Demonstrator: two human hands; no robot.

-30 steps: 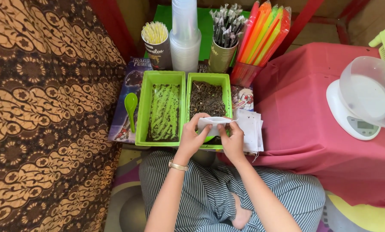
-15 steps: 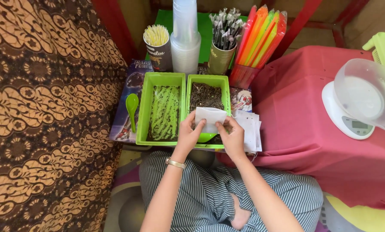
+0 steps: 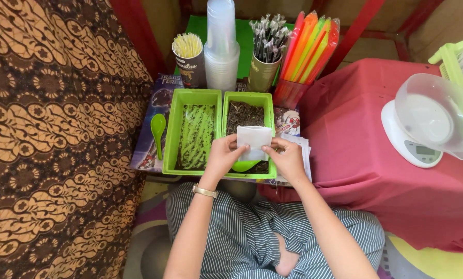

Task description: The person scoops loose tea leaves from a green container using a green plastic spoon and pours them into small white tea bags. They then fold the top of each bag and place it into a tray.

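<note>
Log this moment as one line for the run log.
left hand: holds white packet | right hand: holds packet | over right green tray

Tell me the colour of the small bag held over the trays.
White, the small bag pinched by both hands; head view shows it best.

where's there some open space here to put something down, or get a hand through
The red cloth is bare between the colourful stick bundle and the white scale. It is crowded around the two green trays, where both hands, left hand and right hand, hold a white pouch, with cups behind.
</note>
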